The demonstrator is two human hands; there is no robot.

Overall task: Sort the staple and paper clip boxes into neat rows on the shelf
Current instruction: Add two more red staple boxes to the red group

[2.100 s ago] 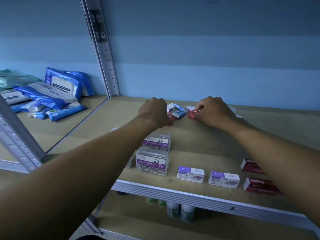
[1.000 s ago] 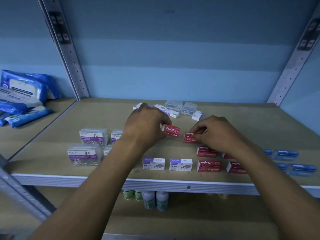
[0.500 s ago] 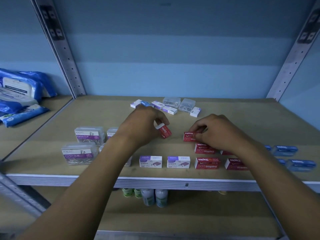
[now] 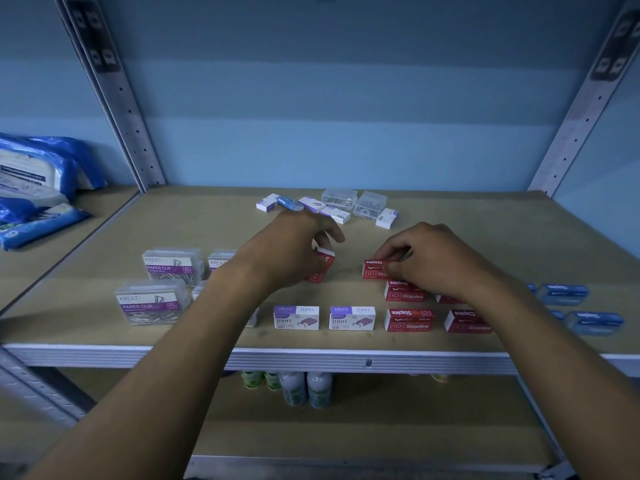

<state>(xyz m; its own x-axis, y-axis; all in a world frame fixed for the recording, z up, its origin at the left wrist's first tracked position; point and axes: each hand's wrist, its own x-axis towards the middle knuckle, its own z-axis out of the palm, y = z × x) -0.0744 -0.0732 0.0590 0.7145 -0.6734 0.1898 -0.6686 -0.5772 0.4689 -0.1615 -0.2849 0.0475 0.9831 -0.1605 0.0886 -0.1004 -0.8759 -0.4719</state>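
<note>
Sorting looks approx half done on the tan wooden shelf (image 4: 221, 233): clear plastic paper clip boxes (image 4: 152, 303) at front left, white-purple staple boxes (image 4: 296, 317) mid, red staple boxes (image 4: 408, 320) w/ blue staple boxes (image 4: 594, 322) on the right, all in rows. Left hand (image 4: 294, 251) grips a tilted red box (image 4: 320, 266); right hand (image 4: 429, 258) pinches another red box (image 4: 374, 269) flat on the shelf. Unsorted heap of small boxes (image 4: 329, 207) at the back is left to do.

"KREATI PAPER CLIP" on clear boxes (image 4: 152, 303), "STAPLES" on white boxes (image 4: 296, 318), "Staples" on red boxes (image 4: 409, 320).
</note>
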